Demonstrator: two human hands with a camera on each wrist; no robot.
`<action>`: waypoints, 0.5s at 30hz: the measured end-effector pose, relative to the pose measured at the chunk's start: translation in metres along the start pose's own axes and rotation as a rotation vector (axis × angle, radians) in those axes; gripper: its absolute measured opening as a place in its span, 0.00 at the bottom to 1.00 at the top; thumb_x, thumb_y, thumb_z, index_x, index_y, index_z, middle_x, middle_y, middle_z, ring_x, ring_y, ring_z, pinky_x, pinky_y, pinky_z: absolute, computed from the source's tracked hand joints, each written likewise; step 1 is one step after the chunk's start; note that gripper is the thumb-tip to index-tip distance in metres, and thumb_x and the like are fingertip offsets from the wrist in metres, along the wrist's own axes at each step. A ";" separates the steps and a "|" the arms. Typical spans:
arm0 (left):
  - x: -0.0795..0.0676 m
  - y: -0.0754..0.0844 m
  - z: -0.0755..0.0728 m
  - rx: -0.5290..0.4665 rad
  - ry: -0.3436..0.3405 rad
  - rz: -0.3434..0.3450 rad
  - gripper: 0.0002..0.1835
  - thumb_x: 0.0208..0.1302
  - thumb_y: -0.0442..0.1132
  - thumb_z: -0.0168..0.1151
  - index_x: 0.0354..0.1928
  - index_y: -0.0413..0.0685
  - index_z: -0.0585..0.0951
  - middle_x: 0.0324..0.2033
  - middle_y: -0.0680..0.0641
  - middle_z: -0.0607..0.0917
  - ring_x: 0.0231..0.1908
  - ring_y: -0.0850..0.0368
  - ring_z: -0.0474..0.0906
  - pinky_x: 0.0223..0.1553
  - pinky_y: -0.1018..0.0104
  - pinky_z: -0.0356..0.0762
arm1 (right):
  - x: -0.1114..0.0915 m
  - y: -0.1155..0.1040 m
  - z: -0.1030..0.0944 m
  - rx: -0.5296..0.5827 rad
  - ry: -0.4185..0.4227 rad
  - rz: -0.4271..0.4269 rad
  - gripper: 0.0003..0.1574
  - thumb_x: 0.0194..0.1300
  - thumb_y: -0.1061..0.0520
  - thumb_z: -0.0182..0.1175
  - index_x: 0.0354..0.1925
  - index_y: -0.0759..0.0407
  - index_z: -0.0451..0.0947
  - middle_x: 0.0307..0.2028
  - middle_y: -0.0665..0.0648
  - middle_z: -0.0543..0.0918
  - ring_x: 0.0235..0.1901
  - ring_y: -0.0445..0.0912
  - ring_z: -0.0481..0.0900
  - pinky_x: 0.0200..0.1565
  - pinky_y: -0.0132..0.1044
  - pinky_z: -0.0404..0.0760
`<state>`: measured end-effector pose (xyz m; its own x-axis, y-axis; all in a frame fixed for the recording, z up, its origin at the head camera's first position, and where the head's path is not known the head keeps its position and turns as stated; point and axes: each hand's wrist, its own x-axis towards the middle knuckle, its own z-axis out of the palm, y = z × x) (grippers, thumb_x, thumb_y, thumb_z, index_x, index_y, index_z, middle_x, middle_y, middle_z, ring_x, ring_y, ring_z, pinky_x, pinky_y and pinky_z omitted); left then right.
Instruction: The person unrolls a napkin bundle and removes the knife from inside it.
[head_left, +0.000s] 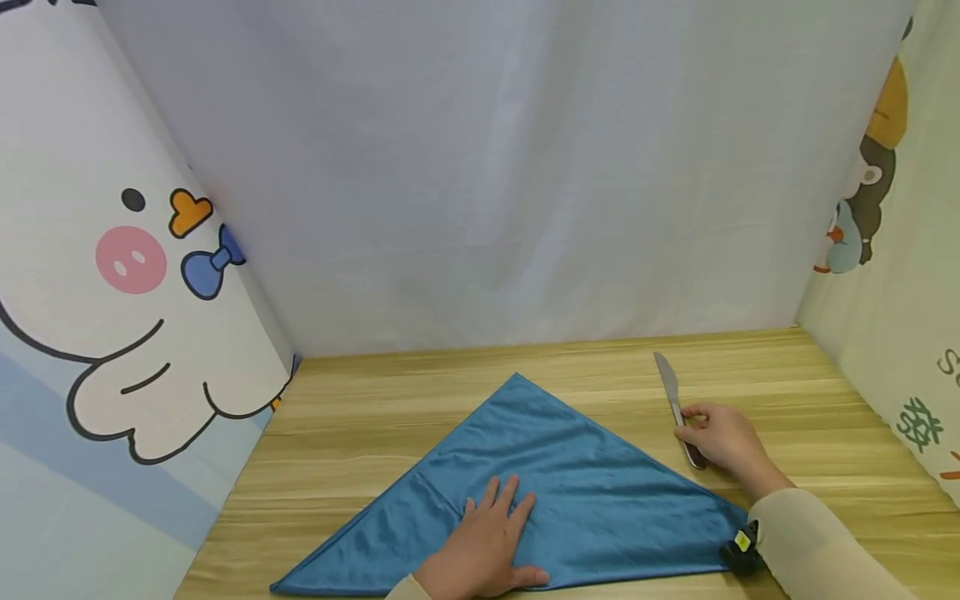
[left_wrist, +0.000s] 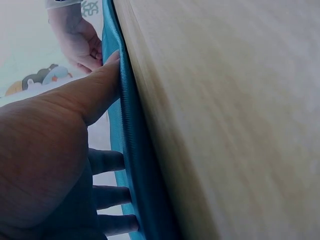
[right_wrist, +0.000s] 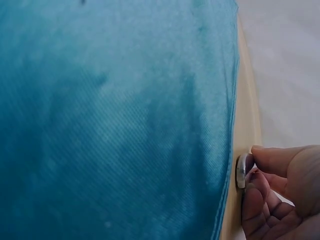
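Observation:
A blue cloth (head_left: 600, 500) lies on the wooden table, folded into a triangle with its peak pointing away from me. My left hand (head_left: 483, 537) rests on the cloth near its front edge, fingers spread. In the left wrist view its thumb (left_wrist: 102, 85) lies along the hemmed edge of the cloth. To the right of the cloth, my right hand (head_left: 723, 437) pinches a table knife (head_left: 670, 387) by its handle, with the blade pointing to the back. In the right wrist view only the handle's end (right_wrist: 242, 171) shows between thumb and fingers.
The wooden table (head_left: 810, 392) is bounded by a pale curtain (head_left: 525, 183) at the back. Cartoon-printed panels stand at the left (head_left: 75, 208) and the right (head_left: 877, 333). A small black device (head_left: 741, 550) sits on my right wrist, over the cloth's right corner.

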<state>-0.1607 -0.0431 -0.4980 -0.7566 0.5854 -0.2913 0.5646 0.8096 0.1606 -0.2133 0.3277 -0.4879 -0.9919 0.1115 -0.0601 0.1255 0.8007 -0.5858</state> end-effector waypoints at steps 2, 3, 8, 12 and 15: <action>0.000 0.000 0.000 0.002 -0.004 -0.004 0.51 0.53 0.77 0.51 0.74 0.58 0.58 0.73 0.42 0.53 0.71 0.39 0.49 0.57 0.36 0.65 | 0.000 0.000 0.000 0.002 -0.004 -0.004 0.29 0.62 0.50 0.65 0.54 0.70 0.76 0.42 0.70 0.82 0.39 0.57 0.80 0.35 0.46 0.77; 0.001 0.000 -0.001 0.006 -0.007 -0.007 0.51 0.53 0.77 0.51 0.74 0.58 0.57 0.73 0.42 0.53 0.71 0.39 0.49 0.57 0.36 0.65 | 0.000 0.000 -0.001 0.008 -0.009 -0.005 0.30 0.62 0.50 0.64 0.54 0.71 0.76 0.43 0.70 0.82 0.39 0.57 0.80 0.35 0.46 0.78; 0.004 0.000 -0.002 0.004 -0.017 -0.017 0.51 0.53 0.77 0.51 0.74 0.59 0.57 0.74 0.44 0.52 0.71 0.41 0.49 0.58 0.38 0.65 | -0.006 -0.003 -0.008 0.014 -0.027 -0.008 0.33 0.66 0.48 0.61 0.58 0.72 0.72 0.46 0.73 0.80 0.42 0.60 0.79 0.37 0.49 0.78; 0.001 -0.005 -0.004 -0.032 0.021 -0.003 0.51 0.54 0.77 0.51 0.74 0.56 0.59 0.73 0.43 0.53 0.71 0.41 0.50 0.60 0.39 0.63 | -0.021 -0.006 -0.014 0.008 -0.013 -0.080 0.30 0.66 0.51 0.61 0.56 0.72 0.74 0.36 0.64 0.82 0.33 0.52 0.78 0.32 0.43 0.77; -0.008 -0.016 -0.007 -0.037 0.078 0.005 0.51 0.54 0.77 0.50 0.73 0.54 0.60 0.73 0.42 0.54 0.71 0.41 0.51 0.60 0.39 0.63 | -0.039 -0.011 -0.017 -0.008 -0.017 -0.166 0.26 0.64 0.53 0.64 0.54 0.70 0.77 0.31 0.54 0.81 0.30 0.46 0.75 0.30 0.39 0.75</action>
<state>-0.1664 -0.0603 -0.4916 -0.7781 0.5896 -0.2166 0.5567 0.8070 0.1970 -0.1761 0.3250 -0.4656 -0.9992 -0.0328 0.0231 -0.0401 0.8120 -0.5823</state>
